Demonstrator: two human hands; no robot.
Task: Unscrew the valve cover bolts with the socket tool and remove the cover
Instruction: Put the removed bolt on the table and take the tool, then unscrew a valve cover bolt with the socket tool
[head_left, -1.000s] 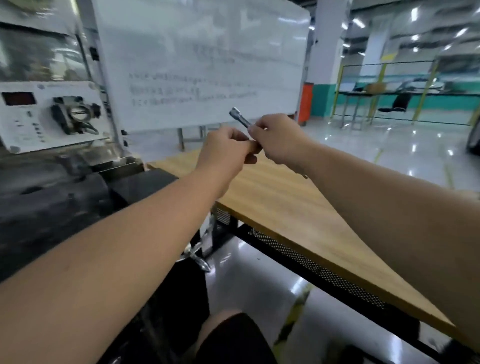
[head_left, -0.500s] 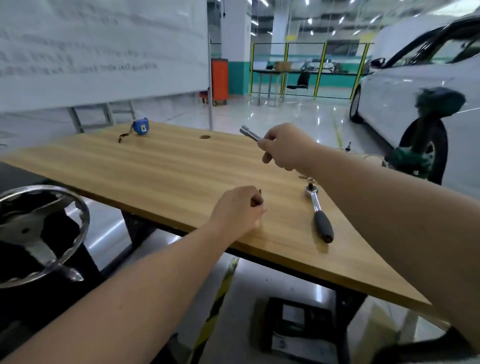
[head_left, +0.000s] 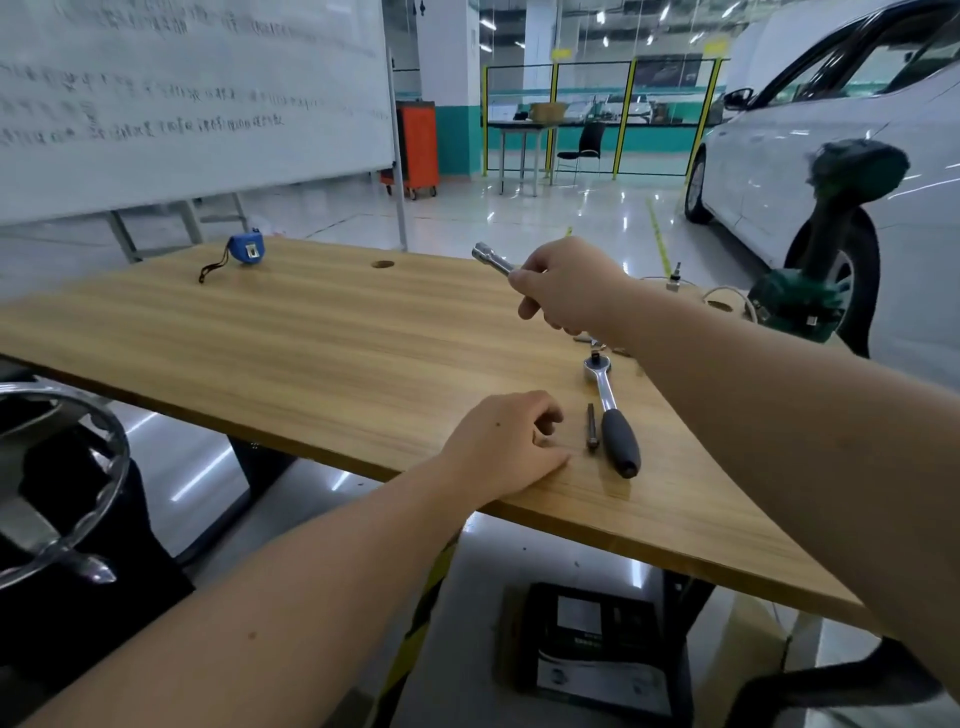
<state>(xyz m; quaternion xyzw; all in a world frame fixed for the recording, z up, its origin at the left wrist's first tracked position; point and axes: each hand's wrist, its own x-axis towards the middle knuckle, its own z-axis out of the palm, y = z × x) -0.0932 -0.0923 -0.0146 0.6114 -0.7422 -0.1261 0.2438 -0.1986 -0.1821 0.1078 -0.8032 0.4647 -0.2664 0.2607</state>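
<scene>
My right hand grips a chrome socket extension and holds it above the wooden table, its tip pointing up and left. My left hand rests on the table near the front edge with loosely curled fingers and nothing in it. Just right of that hand lies a dark bolt. Beside the bolt lies a ratchet wrench with a grey handle. The valve cover is out of view.
A blue tape measure sits at the table's far left, near a round hole. A chrome handwheel stands at the left. A green power tool and a white car are at the right. A black box lies under the table.
My view has swung right from the engine to the table. My left hand has let go of the bolt, which now lies on the table beside the ratchet. The right hand still holds the extension.
</scene>
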